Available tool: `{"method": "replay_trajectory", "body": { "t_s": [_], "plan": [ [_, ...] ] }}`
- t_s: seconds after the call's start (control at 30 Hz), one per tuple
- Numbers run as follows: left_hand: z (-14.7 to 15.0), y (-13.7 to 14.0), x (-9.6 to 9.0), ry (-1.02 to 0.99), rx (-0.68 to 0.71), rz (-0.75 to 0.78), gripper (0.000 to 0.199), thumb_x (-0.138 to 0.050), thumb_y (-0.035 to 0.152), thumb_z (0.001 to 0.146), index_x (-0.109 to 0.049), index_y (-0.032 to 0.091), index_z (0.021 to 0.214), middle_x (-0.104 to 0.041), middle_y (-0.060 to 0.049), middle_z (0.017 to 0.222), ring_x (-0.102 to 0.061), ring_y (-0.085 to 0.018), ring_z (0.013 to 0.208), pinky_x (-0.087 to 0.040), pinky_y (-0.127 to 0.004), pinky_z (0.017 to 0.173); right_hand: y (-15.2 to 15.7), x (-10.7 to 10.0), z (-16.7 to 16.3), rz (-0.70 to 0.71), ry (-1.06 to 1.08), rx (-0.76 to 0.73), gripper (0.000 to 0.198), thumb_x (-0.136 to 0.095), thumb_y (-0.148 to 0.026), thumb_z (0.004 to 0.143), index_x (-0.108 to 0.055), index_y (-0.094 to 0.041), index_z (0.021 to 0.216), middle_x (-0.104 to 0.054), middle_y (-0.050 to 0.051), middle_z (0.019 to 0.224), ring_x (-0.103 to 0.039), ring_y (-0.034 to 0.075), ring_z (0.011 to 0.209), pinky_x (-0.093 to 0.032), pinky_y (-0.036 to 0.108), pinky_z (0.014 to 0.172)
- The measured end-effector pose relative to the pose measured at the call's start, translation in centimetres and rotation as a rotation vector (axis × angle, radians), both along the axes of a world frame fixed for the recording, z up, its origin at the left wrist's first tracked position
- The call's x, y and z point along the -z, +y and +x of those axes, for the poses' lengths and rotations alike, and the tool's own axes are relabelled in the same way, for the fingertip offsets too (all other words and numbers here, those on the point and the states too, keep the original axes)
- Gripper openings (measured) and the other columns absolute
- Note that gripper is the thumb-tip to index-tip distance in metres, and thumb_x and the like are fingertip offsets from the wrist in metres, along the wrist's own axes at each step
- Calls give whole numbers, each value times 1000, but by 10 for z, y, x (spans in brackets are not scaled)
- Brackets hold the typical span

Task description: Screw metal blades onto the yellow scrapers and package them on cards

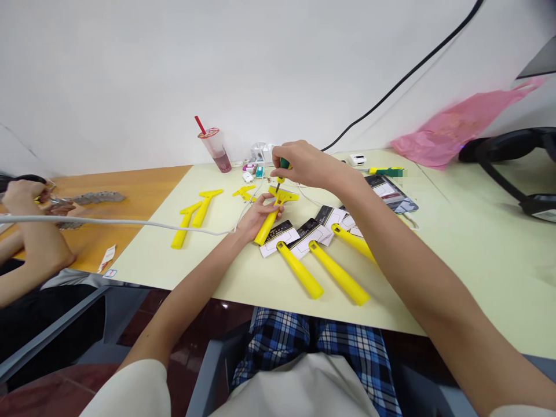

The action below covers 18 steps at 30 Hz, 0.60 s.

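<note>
Pale tabletop (460,272) | yellow T-shaped tool (266,226): head far-right, handle near-left | screwdriver (284,164): tip down

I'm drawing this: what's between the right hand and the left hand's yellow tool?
In the head view, a green-and-yellow screwdriver, gripped by the right hand and pointing at the yellow tool.

What looks like a small assembly workshop, pale desk (473,243) against a white wall (269,69), screwdriver (284,164) in the right hand (295,161), matching yellow handles (300,270) near the left hand (255,217), co-worker (37,234) at a wooden desk (150,188) well left of it
</note>
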<state>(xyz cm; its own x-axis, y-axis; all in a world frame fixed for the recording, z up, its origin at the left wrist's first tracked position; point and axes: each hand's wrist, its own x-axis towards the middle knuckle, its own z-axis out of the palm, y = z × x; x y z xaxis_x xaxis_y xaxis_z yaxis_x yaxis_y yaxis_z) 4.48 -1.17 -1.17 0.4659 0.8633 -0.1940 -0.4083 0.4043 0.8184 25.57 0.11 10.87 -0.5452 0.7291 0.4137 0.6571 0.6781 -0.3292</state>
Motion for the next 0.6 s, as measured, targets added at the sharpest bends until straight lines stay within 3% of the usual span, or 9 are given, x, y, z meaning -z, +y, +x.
{"method": "replay_trajectory", "body": {
  "t_s": [0.17,0.3,0.47,0.6],
  "plan": [
    [-1,1,2,-11,-15,-2,52,-80,-3,75,-54,23,112,-70,-5,110,-72,-15,89,-55,-27,80,2,5,4,-6,-22,-4,10,-66,-27,99,-64,-23,108,-65,10,109,-57,28,96,-43,40,86],
    [-2,2,4,-24,-17,-4,52,-79,-3,76,-54,23,113,-70,-5,111,-72,-15,88,-56,-26,80,-1,2,8,-60,-54,-11,25,-70,-18,91,-61,-24,113,-63,11,119,-57,27,94,-44,39,83],
    [-3,2,5,-29,-21,5,55,-80,-3,74,-54,23,115,-70,-5,110,-73,-16,89,-56,-27,80,-1,0,5,-33,-54,-21,20,-67,-14,93,-60,-23,109,-65,11,112,-59,29,98,-44,39,84],
    [-3,2,6,-31,-27,12,54,-80,-3,75,-54,23,114,-70,-6,111,-73,-16,89,-56,-28,81,1,2,3,8,-103,28,10,-67,-26,101,-59,-23,106,-68,11,107,-61,29,96,-42,38,81]
  ]
}}
